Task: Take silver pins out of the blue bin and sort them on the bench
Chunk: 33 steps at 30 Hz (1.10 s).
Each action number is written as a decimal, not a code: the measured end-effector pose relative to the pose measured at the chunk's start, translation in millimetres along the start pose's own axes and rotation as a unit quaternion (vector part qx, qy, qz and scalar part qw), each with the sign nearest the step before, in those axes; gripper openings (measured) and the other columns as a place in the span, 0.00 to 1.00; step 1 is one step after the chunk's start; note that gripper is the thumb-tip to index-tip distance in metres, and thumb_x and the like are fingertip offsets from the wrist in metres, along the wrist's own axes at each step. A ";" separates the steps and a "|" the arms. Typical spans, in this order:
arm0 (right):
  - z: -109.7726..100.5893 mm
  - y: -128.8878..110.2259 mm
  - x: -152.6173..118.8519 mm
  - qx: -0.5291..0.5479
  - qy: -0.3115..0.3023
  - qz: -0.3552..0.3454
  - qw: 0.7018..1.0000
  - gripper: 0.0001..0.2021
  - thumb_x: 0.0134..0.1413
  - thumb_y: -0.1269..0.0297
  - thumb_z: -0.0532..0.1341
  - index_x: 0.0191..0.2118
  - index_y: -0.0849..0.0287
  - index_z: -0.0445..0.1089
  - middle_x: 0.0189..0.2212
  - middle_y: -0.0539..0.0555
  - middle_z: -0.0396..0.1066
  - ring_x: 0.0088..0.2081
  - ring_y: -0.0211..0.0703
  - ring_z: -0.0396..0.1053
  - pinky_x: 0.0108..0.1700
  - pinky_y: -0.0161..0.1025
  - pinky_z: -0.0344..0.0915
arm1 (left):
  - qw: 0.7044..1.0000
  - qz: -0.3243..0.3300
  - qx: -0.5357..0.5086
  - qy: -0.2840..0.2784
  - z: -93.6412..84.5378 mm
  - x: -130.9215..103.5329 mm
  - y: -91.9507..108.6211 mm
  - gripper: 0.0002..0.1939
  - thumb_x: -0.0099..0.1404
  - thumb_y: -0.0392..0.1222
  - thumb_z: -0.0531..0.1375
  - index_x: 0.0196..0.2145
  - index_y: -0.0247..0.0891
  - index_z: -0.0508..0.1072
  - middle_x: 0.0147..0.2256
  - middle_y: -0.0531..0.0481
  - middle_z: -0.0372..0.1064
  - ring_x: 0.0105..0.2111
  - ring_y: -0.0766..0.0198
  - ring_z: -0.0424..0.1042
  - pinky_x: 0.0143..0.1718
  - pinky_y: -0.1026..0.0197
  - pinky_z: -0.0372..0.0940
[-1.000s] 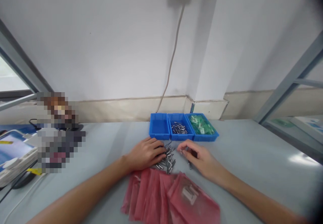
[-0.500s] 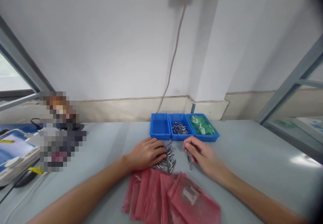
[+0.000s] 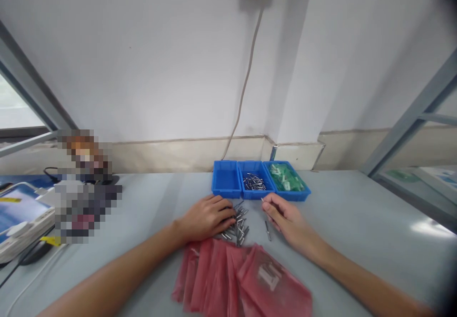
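Note:
My left hand [image 3: 209,216] rests on the left side of a pile of small metal pins [image 3: 240,226], its fingers spread a little over them. To the right of the pile my right hand [image 3: 282,214] is closed in a pinch, and the tip of a small metal pin [image 3: 263,200] shows at its fingertips. A single metal pin [image 3: 267,230] lies on the table just left of the right hand's palm. Nearest to me, several red plastic bags [image 3: 217,279] overlap in a fan. The rightmost red bag [image 3: 285,295] has small pale pieces inside.
Behind the hands stand an empty blue tray [image 3: 226,194], a blue tray [image 3: 254,194] of metal pins and a blue tray [image 3: 298,196] of green bags. A power strip [image 3: 26,231] and cables lie at the left. A wall [image 3: 171,69] rises behind the table.
My right hand has shifted slightly to the right. The single pin on the table now shows apart from its fingers, and a pin tip is visible at the fingertips.

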State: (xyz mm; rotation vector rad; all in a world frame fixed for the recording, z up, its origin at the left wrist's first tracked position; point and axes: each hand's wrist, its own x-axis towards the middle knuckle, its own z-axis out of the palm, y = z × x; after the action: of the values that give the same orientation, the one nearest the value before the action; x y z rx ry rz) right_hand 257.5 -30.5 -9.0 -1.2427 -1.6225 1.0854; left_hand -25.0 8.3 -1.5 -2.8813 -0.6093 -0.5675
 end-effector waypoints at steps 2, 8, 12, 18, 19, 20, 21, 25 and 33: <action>-0.3 1.1 0.0 0.000 0.002 -0.002 1.000 0.23 0.71 0.38 0.56 0.38 0.54 0.67 0.23 0.42 0.54 0.23 0.36 0.53 0.24 0.34 0.50 | 1.000 -0.002 0.000 -0.002 -0.3 0.2 0.3 0.16 0.82 0.46 0.52 0.52 0.38 0.76 0.47 0.45 0.76 0.44 0.59 0.75 0.48 0.56 0.70; -0.1 6.7 1.7 0.015 0.004 -0.001 1.000 0.23 0.71 0.37 0.55 0.45 0.53 0.70 0.24 0.42 0.54 0.22 0.37 0.54 0.23 0.34 0.52 | 1.000 0.001 0.000 0.003 -0.1 0.3 0.4 0.16 0.82 0.47 0.52 0.52 0.38 0.77 0.47 0.44 0.76 0.44 0.59 0.75 0.48 0.56 0.70; 0.4 12.7 3.7 0.037 0.008 0.009 0.999 0.24 0.70 0.36 0.55 0.50 0.52 0.71 0.27 0.43 0.58 0.21 0.35 0.55 0.22 0.33 0.53 | 1.000 -0.001 -0.002 0.003 1.0 -0.3 -0.3 0.15 0.82 0.47 0.52 0.52 0.38 0.77 0.47 0.45 0.76 0.44 0.59 0.75 0.48 0.56 0.70; -0.3 8.2 2.6 0.025 0.001 0.004 1.000 0.22 0.70 0.39 0.57 0.51 0.52 0.72 0.26 0.44 0.59 0.22 0.35 0.55 0.23 0.34 0.53 | 1.000 0.000 0.002 0.006 1.4 -0.3 -0.3 0.16 0.82 0.47 0.52 0.52 0.38 0.77 0.48 0.45 0.76 0.44 0.59 0.75 0.48 0.55 0.69; -0.5 7.0 2.3 0.022 0.000 0.005 1.000 0.21 0.70 0.40 0.58 0.50 0.53 0.72 0.25 0.43 0.58 0.22 0.36 0.55 0.23 0.34 0.53 | 1.000 -0.001 0.002 0.005 1.2 -0.2 -0.1 0.16 0.82 0.47 0.52 0.52 0.38 0.77 0.48 0.45 0.76 0.44 0.58 0.75 0.48 0.55 0.69; -0.7 6.3 2.1 0.019 -0.001 0.007 1.000 0.21 0.70 0.40 0.58 0.49 0.53 0.72 0.24 0.43 0.57 0.21 0.36 0.55 0.23 0.34 0.53 | 1.000 0.000 0.002 0.005 1.0 -0.1 0.0 0.16 0.82 0.47 0.52 0.52 0.38 0.77 0.48 0.45 0.76 0.44 0.58 0.75 0.47 0.55 0.69; -0.8 6.1 2.1 0.017 0.001 0.009 1.000 0.20 0.71 0.40 0.58 0.49 0.53 0.72 0.23 0.42 0.56 0.21 0.36 0.55 0.23 0.34 0.53 | 1.000 0.000 0.002 0.003 0.7 0.0 0.2 0.16 0.82 0.47 0.52 0.52 0.38 0.77 0.48 0.45 0.76 0.44 0.58 0.75 0.47 0.55 0.69; -0.9 9.2 3.2 0.012 0.004 0.012 1.000 0.20 0.71 0.41 0.58 0.47 0.53 0.71 0.23 0.42 0.58 0.21 0.35 0.55 0.22 0.33 0.53 | 1.000 -0.001 0.002 -0.002 -0.3 0.2 0.5 0.15 0.82 0.46 0.53 0.52 0.38 0.76 0.48 0.45 0.76 0.44 0.59 0.75 0.48 0.55 0.69; -2.4 7.0 3.4 0.016 0.004 -0.007 1.000 0.17 0.68 0.43 0.63 0.43 0.53 0.69 0.33 0.45 0.63 0.22 0.31 0.55 0.23 0.32 0.53 | 1.000 -0.003 0.001 0.000 -0.3 0.3 0.3 0.16 0.82 0.47 0.52 0.52 0.38 0.77 0.48 0.45 0.76 0.44 0.59 0.75 0.47 0.55 0.69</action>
State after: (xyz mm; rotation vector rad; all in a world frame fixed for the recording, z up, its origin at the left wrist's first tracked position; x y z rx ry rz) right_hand 261.1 -25.8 -14.5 -1.2113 -1.6007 1.0921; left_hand -24.8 8.1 -1.2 -2.8786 -0.6171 -0.5664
